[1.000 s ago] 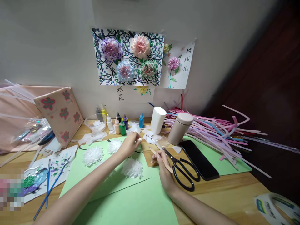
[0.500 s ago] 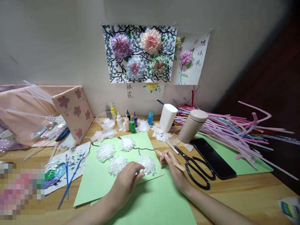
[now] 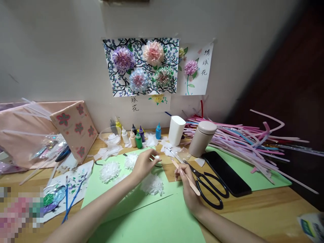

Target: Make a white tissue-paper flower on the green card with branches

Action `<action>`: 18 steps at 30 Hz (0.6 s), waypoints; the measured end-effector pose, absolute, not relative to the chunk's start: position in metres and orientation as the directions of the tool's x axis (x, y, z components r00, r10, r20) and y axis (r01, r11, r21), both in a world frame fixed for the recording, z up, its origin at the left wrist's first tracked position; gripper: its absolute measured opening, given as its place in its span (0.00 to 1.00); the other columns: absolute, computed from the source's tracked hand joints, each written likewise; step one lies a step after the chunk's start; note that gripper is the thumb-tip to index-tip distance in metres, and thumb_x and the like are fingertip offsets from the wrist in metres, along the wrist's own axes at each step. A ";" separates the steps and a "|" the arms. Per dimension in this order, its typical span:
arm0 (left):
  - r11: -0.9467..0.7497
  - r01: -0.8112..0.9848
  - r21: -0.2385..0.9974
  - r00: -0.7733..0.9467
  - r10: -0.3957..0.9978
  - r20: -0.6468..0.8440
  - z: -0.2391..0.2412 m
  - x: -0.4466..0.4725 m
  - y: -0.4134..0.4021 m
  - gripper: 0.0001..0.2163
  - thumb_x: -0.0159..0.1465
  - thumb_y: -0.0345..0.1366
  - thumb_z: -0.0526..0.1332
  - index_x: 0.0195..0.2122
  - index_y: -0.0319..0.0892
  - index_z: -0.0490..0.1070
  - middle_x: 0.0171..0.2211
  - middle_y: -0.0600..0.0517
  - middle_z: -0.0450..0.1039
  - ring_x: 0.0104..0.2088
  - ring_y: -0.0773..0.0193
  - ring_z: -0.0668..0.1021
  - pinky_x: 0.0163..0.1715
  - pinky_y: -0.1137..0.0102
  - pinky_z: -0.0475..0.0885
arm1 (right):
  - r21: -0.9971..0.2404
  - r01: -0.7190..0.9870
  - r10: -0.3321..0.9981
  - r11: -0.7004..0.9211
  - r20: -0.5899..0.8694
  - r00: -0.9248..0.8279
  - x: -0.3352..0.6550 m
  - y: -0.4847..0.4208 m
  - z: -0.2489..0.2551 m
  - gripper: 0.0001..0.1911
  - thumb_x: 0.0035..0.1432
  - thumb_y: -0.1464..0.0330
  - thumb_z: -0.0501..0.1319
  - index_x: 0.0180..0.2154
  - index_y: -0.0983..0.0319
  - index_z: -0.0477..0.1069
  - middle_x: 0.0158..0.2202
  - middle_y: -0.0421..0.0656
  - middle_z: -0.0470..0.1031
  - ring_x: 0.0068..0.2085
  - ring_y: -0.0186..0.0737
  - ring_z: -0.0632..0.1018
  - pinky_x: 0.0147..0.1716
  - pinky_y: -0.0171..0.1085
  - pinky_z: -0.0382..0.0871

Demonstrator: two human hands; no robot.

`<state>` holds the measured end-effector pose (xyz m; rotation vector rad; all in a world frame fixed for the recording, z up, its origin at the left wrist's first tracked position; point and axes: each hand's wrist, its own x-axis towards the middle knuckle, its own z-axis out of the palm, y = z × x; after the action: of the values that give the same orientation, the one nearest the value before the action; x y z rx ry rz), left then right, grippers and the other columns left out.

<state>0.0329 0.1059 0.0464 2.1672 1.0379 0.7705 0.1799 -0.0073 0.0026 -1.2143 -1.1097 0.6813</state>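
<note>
Above the upper part of the green paper (image 3: 154,211), my left hand (image 3: 144,166) pinches a small white lump (image 3: 157,157) between thumb and fingertips. My right hand (image 3: 187,189) is closed around a wooden craft stick (image 3: 194,189), whose tip points up and left beside the paper's right edge. White fluffy paper flowers lie on the green sheet: one at the left (image 3: 110,171), one at the back (image 3: 131,161) and one at the lower right (image 3: 153,184). Another is mostly hidden under my left forearm. Dark drawn lines show partly near my fingers.
Black-handled scissors (image 3: 210,192) lie right of my right hand, beside a black phone (image 3: 227,173). A white container (image 3: 176,131) and a beige canister (image 3: 202,139) stand behind. Small paint bottles (image 3: 138,140), paper scraps, pipe cleaners (image 3: 243,145) and brushes (image 3: 73,199) surround the sheet.
My left hand has moved up and right with the white lump, from the lower-right flower toward the upper right of the sheet. The right hand still holds the craft stick. The view has shifted slightly.
</note>
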 end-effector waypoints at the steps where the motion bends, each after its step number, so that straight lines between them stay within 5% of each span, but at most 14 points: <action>1: -0.526 0.514 0.678 0.546 0.810 0.214 0.044 0.044 0.113 0.06 0.59 0.37 0.60 0.34 0.42 0.70 0.34 0.51 0.75 0.33 0.63 0.76 0.33 0.70 0.70 | -0.951 0.139 0.877 0.277 0.309 0.368 0.180 -0.008 0.003 0.11 0.65 0.61 0.46 0.32 0.58 0.59 0.30 0.38 0.59 0.31 0.37 0.64 0.32 0.36 0.60; 6: -0.608 0.643 0.465 0.618 0.771 0.153 0.030 0.074 0.132 0.07 0.60 0.39 0.59 0.37 0.43 0.71 0.38 0.51 0.73 0.37 0.62 0.75 0.33 0.72 0.67 | -0.933 0.144 0.839 0.330 0.360 0.407 0.181 -0.009 0.003 0.10 0.65 0.62 0.45 0.32 0.58 0.58 0.30 0.38 0.59 0.30 0.37 0.63 0.31 0.36 0.60; 10: -0.554 0.726 0.408 0.533 0.827 0.175 0.027 0.080 0.141 0.09 0.64 0.37 0.52 0.36 0.42 0.70 0.40 0.49 0.71 0.39 0.63 0.74 0.36 0.71 0.66 | -0.936 0.157 0.843 0.315 0.353 0.405 0.180 -0.009 0.005 0.10 0.64 0.62 0.46 0.32 0.57 0.57 0.30 0.39 0.59 0.30 0.37 0.63 0.30 0.36 0.61; 18: -0.474 0.814 0.335 0.461 0.879 0.123 0.035 0.099 0.156 0.08 0.57 0.39 0.60 0.34 0.39 0.69 0.38 0.46 0.72 0.39 0.57 0.74 0.35 0.69 0.66 | -0.938 0.146 0.844 0.313 0.345 0.411 0.180 -0.008 0.005 0.11 0.63 0.60 0.46 0.32 0.57 0.58 0.29 0.39 0.59 0.29 0.38 0.64 0.29 0.36 0.61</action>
<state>0.0993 0.1557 0.0350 2.4826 1.4644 0.4107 0.1797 -0.0080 0.0052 -1.1835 -1.0721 0.6007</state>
